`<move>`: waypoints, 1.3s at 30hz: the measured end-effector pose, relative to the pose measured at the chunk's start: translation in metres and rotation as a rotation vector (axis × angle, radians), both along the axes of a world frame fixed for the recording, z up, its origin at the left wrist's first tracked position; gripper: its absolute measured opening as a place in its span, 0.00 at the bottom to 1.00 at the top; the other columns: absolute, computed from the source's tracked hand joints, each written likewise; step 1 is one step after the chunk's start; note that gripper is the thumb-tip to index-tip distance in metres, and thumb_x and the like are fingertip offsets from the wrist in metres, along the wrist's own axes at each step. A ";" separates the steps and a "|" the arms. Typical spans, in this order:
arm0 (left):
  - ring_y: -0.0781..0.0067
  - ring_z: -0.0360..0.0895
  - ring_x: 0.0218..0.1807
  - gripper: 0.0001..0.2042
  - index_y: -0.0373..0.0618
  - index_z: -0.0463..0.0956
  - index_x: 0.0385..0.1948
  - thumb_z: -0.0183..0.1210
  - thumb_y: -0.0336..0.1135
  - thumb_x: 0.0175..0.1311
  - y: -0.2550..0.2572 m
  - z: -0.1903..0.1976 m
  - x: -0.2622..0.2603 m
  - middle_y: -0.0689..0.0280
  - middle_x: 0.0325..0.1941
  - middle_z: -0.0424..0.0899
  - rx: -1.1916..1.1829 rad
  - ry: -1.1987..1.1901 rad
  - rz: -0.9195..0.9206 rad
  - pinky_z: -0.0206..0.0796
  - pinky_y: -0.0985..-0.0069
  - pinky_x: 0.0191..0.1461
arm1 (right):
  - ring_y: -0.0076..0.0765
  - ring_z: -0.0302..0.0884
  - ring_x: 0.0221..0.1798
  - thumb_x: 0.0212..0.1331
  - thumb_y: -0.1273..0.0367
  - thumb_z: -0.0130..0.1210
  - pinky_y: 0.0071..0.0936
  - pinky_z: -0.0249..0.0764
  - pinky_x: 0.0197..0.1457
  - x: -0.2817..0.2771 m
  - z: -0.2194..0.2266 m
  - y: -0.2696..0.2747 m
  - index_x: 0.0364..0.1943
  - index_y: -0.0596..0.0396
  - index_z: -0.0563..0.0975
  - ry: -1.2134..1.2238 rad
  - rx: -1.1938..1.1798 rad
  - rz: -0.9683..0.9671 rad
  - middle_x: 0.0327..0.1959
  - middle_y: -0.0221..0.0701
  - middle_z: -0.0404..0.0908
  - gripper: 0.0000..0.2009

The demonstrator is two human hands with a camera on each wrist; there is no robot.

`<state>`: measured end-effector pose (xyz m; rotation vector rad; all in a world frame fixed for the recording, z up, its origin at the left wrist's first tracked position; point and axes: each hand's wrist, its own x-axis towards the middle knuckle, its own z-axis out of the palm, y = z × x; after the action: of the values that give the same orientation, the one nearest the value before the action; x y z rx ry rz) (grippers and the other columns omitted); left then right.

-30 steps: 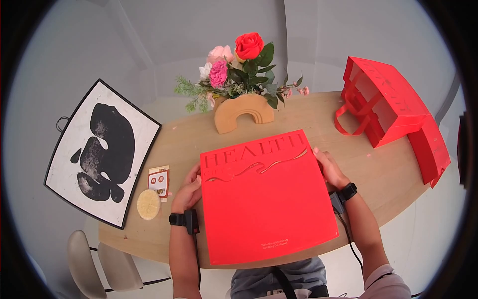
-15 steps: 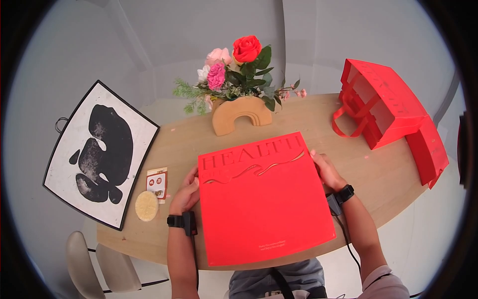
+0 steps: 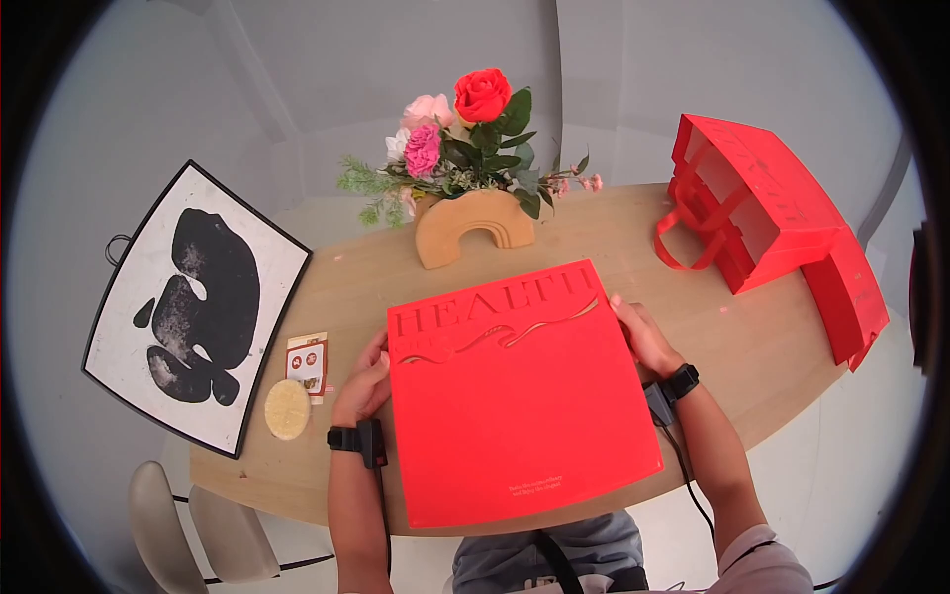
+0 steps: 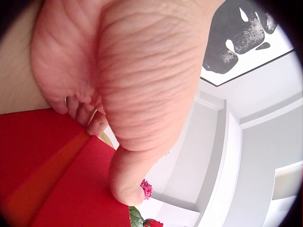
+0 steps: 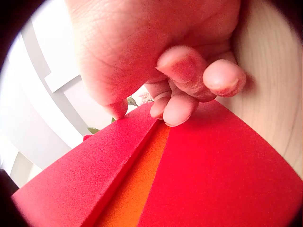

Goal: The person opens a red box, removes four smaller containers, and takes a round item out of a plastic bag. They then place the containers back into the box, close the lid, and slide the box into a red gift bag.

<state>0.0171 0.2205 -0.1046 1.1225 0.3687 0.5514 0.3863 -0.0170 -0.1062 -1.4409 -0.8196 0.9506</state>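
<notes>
A large square red box with "HEALTH" lettering and a wavy line across its top lies at the table's near edge. Its left side is gripped by the left hand, whose thumb rests near the upper edge in the left wrist view. On the opposite side, the right hand holds the box, with thumb on the upper edge and fingertips at the lid's lower rim. An orange band shows between the red upper and lower parts in both wrist views. The box's underside is hidden.
Flowers stand in a tan arch-shaped vase behind the box. At the right back lies a red bag with ribbon handles. On the left are a framed black-and-white picture, a round yellowish pad and small cards.
The head view has turned slightly, so the whole scene sits a little farther left in it. Both hands keep their places on the sides of the box.
</notes>
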 end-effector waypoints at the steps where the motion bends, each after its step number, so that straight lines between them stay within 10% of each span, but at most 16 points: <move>1: 0.65 0.68 0.72 0.43 0.37 0.52 0.76 0.65 0.51 0.67 0.000 -0.001 0.000 0.59 0.72 0.69 0.000 0.000 0.000 0.62 0.65 0.75 | 0.21 0.62 0.09 0.76 0.43 0.40 0.20 0.58 0.14 -0.001 0.001 0.000 0.26 0.59 0.76 -0.007 0.009 0.005 0.12 0.27 0.70 0.33; 27: 0.65 0.68 0.72 0.45 0.37 0.52 0.76 0.67 0.53 0.64 0.002 -0.001 0.000 0.58 0.71 0.69 0.015 0.010 -0.001 0.62 0.66 0.75 | 0.22 0.63 0.08 0.76 0.43 0.40 0.20 0.59 0.14 0.002 0.000 -0.001 0.25 0.59 0.76 -0.040 0.011 0.011 0.11 0.28 0.71 0.33; 30: 0.65 0.68 0.72 0.45 0.37 0.52 0.76 0.67 0.53 0.65 0.004 -0.004 0.000 0.58 0.72 0.69 0.017 0.002 -0.010 0.62 0.65 0.75 | 0.16 0.66 0.24 0.77 0.44 0.38 0.20 0.60 0.26 0.006 -0.004 -0.001 0.40 0.60 0.83 -0.045 -0.036 0.045 0.26 0.22 0.78 0.32; 32: 0.65 0.68 0.72 0.45 0.37 0.52 0.76 0.67 0.53 0.65 0.003 -0.003 0.000 0.58 0.72 0.69 0.016 0.005 -0.008 0.62 0.66 0.75 | 0.22 0.63 0.08 0.75 0.42 0.40 0.19 0.60 0.13 0.000 0.001 0.000 0.25 0.60 0.77 -0.027 0.014 0.013 0.11 0.28 0.71 0.34; 39: 0.64 0.62 0.77 0.46 0.37 0.48 0.77 0.69 0.44 0.64 0.006 -0.008 -0.004 0.57 0.77 0.63 -0.063 -0.026 0.003 0.57 0.65 0.78 | 0.22 0.63 0.08 0.75 0.42 0.40 0.20 0.60 0.13 -0.001 0.009 -0.003 0.26 0.61 0.78 -0.041 -0.012 0.018 0.11 0.28 0.71 0.34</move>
<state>0.0136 0.2261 -0.1123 1.0537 0.3624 0.5529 0.3851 -0.0199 -0.0969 -1.4693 -0.8594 0.9435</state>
